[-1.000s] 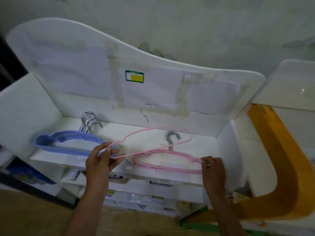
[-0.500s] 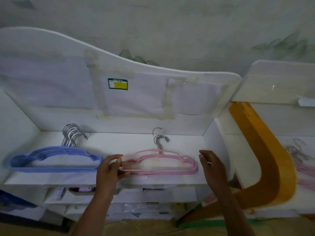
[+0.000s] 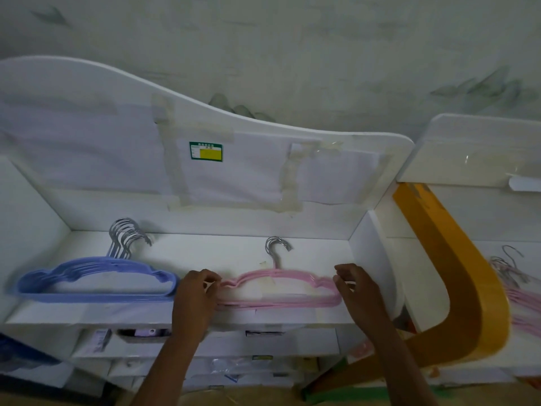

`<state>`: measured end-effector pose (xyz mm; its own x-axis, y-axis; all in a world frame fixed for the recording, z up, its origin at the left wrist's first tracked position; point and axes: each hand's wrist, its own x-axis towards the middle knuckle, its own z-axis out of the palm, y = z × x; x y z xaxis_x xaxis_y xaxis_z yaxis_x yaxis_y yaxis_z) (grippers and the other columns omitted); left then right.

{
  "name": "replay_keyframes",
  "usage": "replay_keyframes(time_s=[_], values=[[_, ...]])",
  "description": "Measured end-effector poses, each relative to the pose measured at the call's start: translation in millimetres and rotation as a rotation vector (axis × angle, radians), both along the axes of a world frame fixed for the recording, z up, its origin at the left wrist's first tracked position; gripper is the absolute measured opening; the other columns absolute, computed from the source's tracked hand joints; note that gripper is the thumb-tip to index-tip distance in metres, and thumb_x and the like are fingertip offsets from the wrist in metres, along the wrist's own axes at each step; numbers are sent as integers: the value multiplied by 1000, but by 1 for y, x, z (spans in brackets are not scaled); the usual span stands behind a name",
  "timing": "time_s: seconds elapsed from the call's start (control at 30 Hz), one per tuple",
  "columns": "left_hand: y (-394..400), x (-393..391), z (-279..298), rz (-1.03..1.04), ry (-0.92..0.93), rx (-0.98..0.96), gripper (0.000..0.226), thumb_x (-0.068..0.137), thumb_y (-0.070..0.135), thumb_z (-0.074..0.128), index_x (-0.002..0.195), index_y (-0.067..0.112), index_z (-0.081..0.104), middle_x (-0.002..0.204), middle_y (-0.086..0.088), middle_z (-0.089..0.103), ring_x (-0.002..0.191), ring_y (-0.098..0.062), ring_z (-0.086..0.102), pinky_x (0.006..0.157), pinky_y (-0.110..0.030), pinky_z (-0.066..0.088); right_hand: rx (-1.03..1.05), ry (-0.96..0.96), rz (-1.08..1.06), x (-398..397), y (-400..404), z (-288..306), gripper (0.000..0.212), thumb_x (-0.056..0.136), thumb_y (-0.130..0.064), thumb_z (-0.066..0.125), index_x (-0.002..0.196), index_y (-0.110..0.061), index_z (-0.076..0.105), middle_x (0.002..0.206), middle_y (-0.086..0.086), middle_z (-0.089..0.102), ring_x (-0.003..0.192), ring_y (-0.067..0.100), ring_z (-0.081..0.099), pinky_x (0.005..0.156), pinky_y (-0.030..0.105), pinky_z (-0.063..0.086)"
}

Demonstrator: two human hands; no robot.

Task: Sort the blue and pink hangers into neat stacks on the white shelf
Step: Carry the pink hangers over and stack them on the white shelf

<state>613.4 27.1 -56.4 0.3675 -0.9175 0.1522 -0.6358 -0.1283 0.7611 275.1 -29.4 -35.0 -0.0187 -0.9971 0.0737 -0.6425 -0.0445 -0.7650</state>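
Green-and-yellow label (image 3: 205, 151) on taped paper; orange curved panel (image 3: 456, 276) rightward

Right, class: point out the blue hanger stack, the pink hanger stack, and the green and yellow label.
blue hanger stack (image 3: 96, 295): head view, on the bottom bar.
pink hanger stack (image 3: 281, 303): head view, on the bottom bar.
green and yellow label (image 3: 205, 151): head view, on the yellow patch.

Two bare forearms rising from the lower middle of the frame, no sleeves in view, left hand (image 3: 195, 300) and right hand (image 3: 357, 291) without gloves, no rings, watch or bands visible at wrists or fingers
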Motion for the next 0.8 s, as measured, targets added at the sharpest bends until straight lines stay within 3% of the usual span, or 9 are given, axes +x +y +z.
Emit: replay_keyframes(time_s=[0.13,0.2,0.37,0.43,0.5,0.67,0.8], values=[[-7,-3,2,-55,-57,87,13,88,15,69,100,20,70,97,3,63,90,-16,61,76,-30,50,-3,99,100,1,-4,-6,23,93,-18,64,115,-24,63,110,-12,64,102,4,60,90,26,50],[-10,-4,4,-113,8,109,14,87,16,71,101,17,72,96,2,64,90,-17,61,76,-31,51,-33,166,153,2,-7,-9,23,90,-15,66,112,-22,65,106,-10,64,99,8,59,87,29,50],[-16,-1,-1,-266,-80,134,31,73,0,78,100,15,75,99,-4,64,95,-21,61,85,-32,49,-131,310,234,2,-11,-18,22,85,-12,68,105,-22,66,100,-11,57,96,10,54,80,24,45],[-19,0,-4,-263,-110,155,35,73,-9,71,99,15,75,99,-3,64,94,-19,63,84,-23,48,-142,334,269,3,-14,-23,25,83,-8,70,105,-21,66,100,-9,57,96,12,54,80,24,44],[-25,-2,-5,-266,-119,164,39,75,-11,65,97,20,74,99,-2,66,91,-16,65,86,-27,52,-113,369,253,5,-16,-28,25,83,-9,69,104,-22,65,98,-7,59,94,14,56,78,28,47],[-37,-10,6,-216,-393,229,22,87,16,65,102,29,75,100,7,69,92,-11,63,75,-17,39,-147,500,98,13,-14,-29,20,75,-12,80,78,-23,64,74,-6,61,69,17,59,59,31,50],[-42,-9,8,-219,-445,267,18,88,25,67,103,32,73,102,10,68,92,-9,63,73,-16,39,-111,578,81,15,-19,-29,24,70,-10,82,71,-24,63,68,-8,60,63,14,59,53,28,48]])
